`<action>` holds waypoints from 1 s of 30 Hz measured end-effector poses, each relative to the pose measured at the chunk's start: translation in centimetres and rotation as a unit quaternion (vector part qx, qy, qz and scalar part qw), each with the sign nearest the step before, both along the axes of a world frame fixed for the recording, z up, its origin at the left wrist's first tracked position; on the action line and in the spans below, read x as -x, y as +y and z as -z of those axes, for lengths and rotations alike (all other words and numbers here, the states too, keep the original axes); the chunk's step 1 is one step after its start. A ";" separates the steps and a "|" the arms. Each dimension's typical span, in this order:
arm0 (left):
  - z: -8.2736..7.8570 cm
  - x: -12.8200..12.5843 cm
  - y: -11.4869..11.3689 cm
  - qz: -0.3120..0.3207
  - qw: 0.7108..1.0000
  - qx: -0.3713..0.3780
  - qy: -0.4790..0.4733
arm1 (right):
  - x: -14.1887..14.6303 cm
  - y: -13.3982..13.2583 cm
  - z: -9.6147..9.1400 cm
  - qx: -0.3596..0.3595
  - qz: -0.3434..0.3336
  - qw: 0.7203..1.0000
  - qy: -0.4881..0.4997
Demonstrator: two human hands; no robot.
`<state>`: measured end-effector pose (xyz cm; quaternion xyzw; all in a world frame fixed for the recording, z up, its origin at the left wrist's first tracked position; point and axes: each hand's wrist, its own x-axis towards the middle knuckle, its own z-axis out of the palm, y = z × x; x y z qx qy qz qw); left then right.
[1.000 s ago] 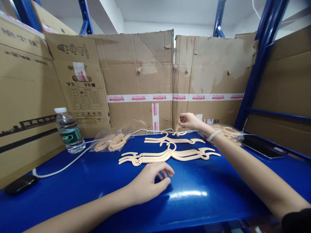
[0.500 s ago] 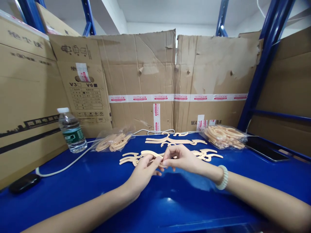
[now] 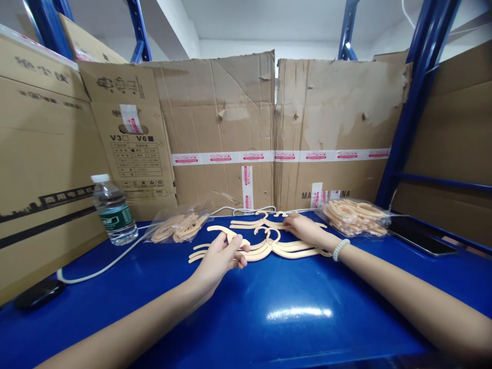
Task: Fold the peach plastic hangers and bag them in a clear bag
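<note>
The left hand (image 3: 216, 261) has a pinching grip on a curved beige plastic-looking piece (image 3: 217, 228), up over the left side of the flat beige plastic-looking hangers (image 3: 300, 254), maybe to keep it off them. The right hand (image 3: 304, 228) bends its fingers just behind those hangers; I can't tell what its grip has. The hangers lie flat on the shiny blue counter (image 3: 230, 328), likely to stay still

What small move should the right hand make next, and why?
Probably lift one piece from the far beige pieces towards the left hand: the right hand is down at that group, while the left holds a curved beige piece. Whether the right hand grips anything yet is hidden.
</note>
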<state>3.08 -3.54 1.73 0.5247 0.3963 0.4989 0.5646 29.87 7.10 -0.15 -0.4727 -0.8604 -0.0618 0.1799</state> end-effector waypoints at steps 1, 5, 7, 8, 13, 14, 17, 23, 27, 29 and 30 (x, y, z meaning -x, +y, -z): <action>0.0 0.1 0.1 0.001 1.000 -0.008 0.000 | 0.1 0.2 0.2 -0.003 0.004 1.000 0.007; -0.7 0.5 0.4 0.005 0.999 -0.042 0.015 | 0.1 0.8 -0.2 -0.005 0.005 0.999 0.045; -1.2 1.0 0.6 0.008 0.998 -0.056 0.025 | -0.2 0.8 -1.1 -0.009 0.001 0.998 0.069; -1.4 1.3 0.7 0.008 0.998 -0.061 0.028 | -0.4 0.7 -1.7 -0.012 0.000 0.997 0.082; -1.2 3.3 1.5 -0.033 0.997 -0.064 0.015 | -1.2 -2.1 -4.5 -0.013 -0.022 0.988 0.155; -1.0 3.7 1.5 -0.044 0.997 -0.061 0.004 | -1.3 -2.9 -4.7 -0.003 -0.036 0.985 0.171; -0.1 4.7 1.8 -0.056 0.996 -0.040 -0.053 | -1.3 -5.4 -4.6 0.043 -0.096 0.976 0.190; 1.0 5.2 2.3 0.018 0.992 -0.016 -0.122 | -1.5 -7.2 -3.4 0.091 -0.154 0.958 0.223; 1.1 5.0 2.1 0.068 0.982 0.032 -0.171 | -2.0 -7.1 -3.4 0.086 -0.155 0.957 0.231; 1.0 4.8 1.9 0.086 0.979 0.047 -0.178 | -2.1 -7.2 -3.6 0.085 -0.154 0.957 0.230; 1.0 4.7 1.8 0.094 0.978 0.054 -0.178 | -2.1 -7.3 -3.6 0.083 -0.154 0.957 0.230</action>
